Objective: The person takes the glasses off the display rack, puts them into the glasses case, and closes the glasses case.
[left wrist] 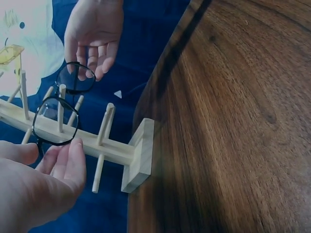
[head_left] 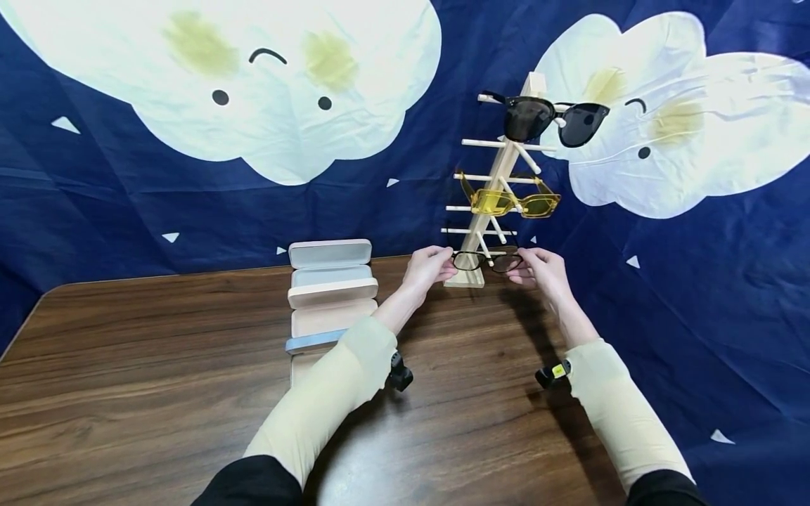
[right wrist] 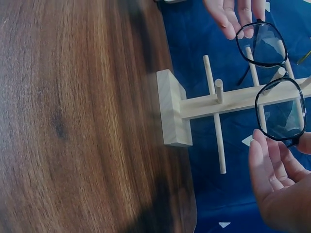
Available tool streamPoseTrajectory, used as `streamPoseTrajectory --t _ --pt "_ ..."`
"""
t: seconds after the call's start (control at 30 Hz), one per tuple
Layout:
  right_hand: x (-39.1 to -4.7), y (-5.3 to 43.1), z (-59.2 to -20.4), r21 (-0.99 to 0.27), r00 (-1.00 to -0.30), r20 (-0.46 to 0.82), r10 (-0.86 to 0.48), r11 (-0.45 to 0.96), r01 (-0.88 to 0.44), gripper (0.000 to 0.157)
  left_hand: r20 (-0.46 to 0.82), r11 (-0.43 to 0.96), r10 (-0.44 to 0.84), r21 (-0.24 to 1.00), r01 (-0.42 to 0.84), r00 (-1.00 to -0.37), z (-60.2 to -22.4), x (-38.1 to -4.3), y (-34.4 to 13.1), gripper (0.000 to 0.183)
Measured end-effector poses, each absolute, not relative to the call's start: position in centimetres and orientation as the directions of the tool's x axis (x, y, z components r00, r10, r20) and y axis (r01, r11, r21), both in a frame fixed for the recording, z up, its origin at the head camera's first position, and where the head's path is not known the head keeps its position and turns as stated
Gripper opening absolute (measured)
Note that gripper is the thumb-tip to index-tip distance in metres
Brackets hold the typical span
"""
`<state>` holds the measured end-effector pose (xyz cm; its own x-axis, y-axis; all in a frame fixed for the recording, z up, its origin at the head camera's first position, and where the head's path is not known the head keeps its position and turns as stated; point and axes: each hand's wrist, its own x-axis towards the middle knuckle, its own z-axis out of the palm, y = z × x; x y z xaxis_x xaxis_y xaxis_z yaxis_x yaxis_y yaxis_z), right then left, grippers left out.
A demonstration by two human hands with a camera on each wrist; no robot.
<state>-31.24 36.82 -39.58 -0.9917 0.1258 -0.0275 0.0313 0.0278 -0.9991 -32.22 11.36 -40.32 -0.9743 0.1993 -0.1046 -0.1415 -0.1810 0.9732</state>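
Note:
A pair of black-framed clear eyeglasses (head_left: 468, 262) is held at the lower pegs of a wooden display stand (head_left: 466, 279). My left hand (head_left: 427, 270) pinches its left end between thumb and fingers, as the left wrist view also shows. At the opposite end, my right hand (head_left: 540, 271) pinches the frame near the hinge in the right wrist view. The nose bridge is by a front peg (right wrist: 280, 74); whether it bears on the peg I cannot tell. Higher on the stand hang yellow-tinted glasses (head_left: 540, 205) and, at the top, black sunglasses (head_left: 581, 125).
Open glasses cases (head_left: 332, 292) stand in a row at the table's back, left of the stand; my left forearm hides part of the nearest ones. The brown wooden table (head_left: 158, 393) ends against a blue cloth (head_left: 190, 204) with white clouds.

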Motion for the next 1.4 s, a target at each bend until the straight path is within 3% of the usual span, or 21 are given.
streamPoseTrajectory --t 0.63,0.9,1.4 --pt "-26.9 34.5 -37.3 -0.999 -0.984 0.045 0.172 -0.008 -0.048 0.015 -0.026 -0.217 0.26 0.973 -0.084 -0.965 -39.9 -30.0 10.1 0.031" --pt "-25.7 34.4 -38.4 -0.993 -0.971 0.092 0.221 -0.053 -0.106 0.013 -0.009 -0.224 0.285 0.972 -0.076 -0.959 -39.9 -28.6 9.3 0.03" --pt "-22.0 31.6 -39.3 -0.987 -0.952 0.148 0.267 -0.015 -0.157 0.015 0.018 -0.234 0.312 0.971 -0.059 -0.95 -40.0 -25.1 6.5 0.032"
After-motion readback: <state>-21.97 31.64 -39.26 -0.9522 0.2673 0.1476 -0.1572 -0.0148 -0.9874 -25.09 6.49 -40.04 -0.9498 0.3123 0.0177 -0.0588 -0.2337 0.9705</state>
